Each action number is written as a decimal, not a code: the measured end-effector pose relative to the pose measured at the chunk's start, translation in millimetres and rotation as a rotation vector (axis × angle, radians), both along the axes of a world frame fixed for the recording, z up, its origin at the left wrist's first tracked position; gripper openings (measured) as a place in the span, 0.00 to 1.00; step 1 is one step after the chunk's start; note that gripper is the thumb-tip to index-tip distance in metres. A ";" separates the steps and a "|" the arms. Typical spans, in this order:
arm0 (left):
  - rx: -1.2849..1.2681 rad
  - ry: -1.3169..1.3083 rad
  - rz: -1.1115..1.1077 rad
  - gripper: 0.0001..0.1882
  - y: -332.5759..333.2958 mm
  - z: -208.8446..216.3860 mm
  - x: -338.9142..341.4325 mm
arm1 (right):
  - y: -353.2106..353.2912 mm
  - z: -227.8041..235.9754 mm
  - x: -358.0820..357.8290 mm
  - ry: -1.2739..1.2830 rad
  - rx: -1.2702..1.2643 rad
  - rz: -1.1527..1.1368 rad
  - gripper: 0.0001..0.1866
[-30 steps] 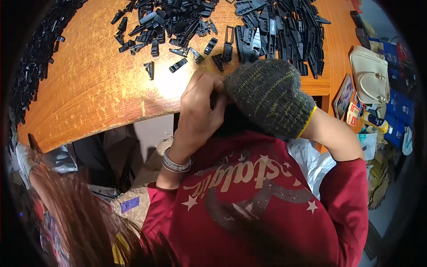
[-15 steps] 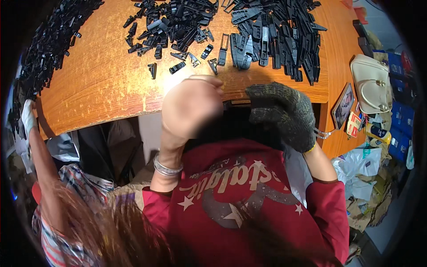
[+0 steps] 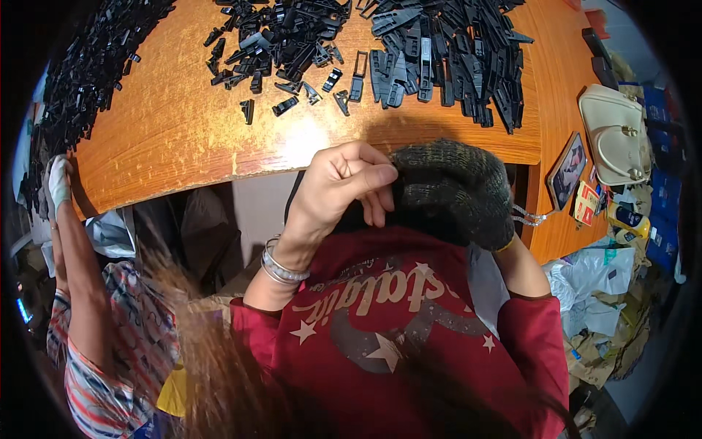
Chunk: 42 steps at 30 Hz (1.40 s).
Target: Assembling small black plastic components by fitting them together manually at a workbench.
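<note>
My left hand (image 3: 340, 183) is bare, its thumb and forefinger pinched together and the other fingers curled. Its fingertips meet my right hand (image 3: 457, 190), which wears a dark knitted glove and is bent closed. Whatever lies between the two hands, if anything, is too small or hidden. Both are held just off the table's near edge, above my lap. Beyond them on the wooden table (image 3: 183, 139) lie a heap of long black plastic pieces (image 3: 479, 58) and a heap of small black clip-like pieces (image 3: 281, 44). Several loose small ones, such as a black clip (image 3: 285, 107), lie closer.
At the far left is another big pile of black parts (image 3: 80, 88), with a co-worker's white-gloved hand (image 3: 60, 179) at its near end. On the right are a framed picture (image 3: 567, 172), a cream handbag (image 3: 614, 135), a yellow bottle (image 3: 627, 219) and crumpled plastic bags (image 3: 596, 278).
My left hand, blurred before, has come down and right, its fingertips now against the gloved right hand. The right glove has shifted slightly left. The co-worker's arms have moved a little.
</note>
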<state>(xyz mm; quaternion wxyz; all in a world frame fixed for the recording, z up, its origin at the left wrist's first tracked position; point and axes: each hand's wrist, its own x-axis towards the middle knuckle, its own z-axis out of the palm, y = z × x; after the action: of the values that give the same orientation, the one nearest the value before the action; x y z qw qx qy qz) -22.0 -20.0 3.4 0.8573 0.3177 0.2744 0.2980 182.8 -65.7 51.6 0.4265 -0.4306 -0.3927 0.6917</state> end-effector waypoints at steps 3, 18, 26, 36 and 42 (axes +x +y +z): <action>0.072 0.110 0.009 0.08 -2.8 8.6 7.3 | -4.4 11.7 6.7 -0.385 0.163 0.027 0.18; 1.395 1.295 0.442 0.15 49.8 -3.9 19.6 | -222.4 100.0 182.4 -1.769 -0.635 0.621 0.16; 1.365 1.104 0.620 0.11 47.7 -7.7 21.7 | -90.2 64.4 99.1 -1.522 0.441 0.067 0.09; 1.219 0.504 0.498 0.11 -1.8 -5.5 22.7 | 11.2 -3.4 -16.2 -0.198 -0.120 -0.154 0.21; 1.363 1.101 0.222 0.21 42.0 4.6 -0.7 | 14.1 8.8 -4.0 -0.398 -0.268 -0.202 0.21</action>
<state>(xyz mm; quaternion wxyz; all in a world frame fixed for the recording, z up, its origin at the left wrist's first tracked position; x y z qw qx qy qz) -22.7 22.0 8.0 0.1938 0.8297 0.4403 0.2831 178.8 -51.6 60.4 0.3469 -0.6480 -0.3288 0.5930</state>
